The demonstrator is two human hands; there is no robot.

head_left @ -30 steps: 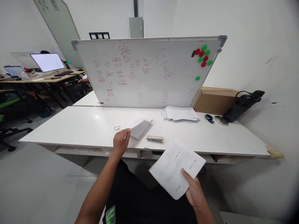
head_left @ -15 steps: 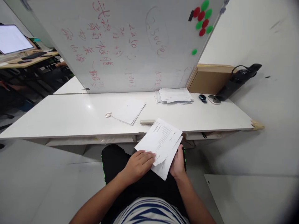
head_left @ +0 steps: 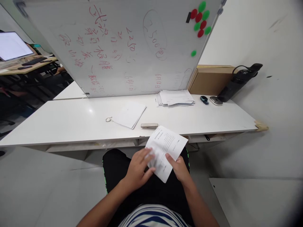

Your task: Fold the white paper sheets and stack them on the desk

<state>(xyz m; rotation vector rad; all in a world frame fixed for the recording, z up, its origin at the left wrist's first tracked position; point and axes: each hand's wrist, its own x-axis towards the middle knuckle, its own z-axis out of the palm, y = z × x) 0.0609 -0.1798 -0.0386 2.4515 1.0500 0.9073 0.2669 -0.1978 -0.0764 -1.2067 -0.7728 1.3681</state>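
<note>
Printed sheets of paper are tilted over my lap, their far end near the desk edge. My right hand grips them at the right side, thumb on top and fingers underneath. At their left edge is my left hand, fingers apart and partly blurred, the thumb stretched toward the paper; whether it touches the sheets I cannot tell. Just beyond the paper lies a beige stapler on the desk. To its left rests a thin set of white sheets, with a small white looped object beside it.
A whiteboard with red writing and round magnets stands on the white desk. Behind are a paper stack, a cardboard box, a black bottle, a mouse and a small dark item.
My right thumb has come over the top of the sheets, which now look more evenly lined up. My left hand has slid off the page toward its left edge, fingers spreading.
</note>
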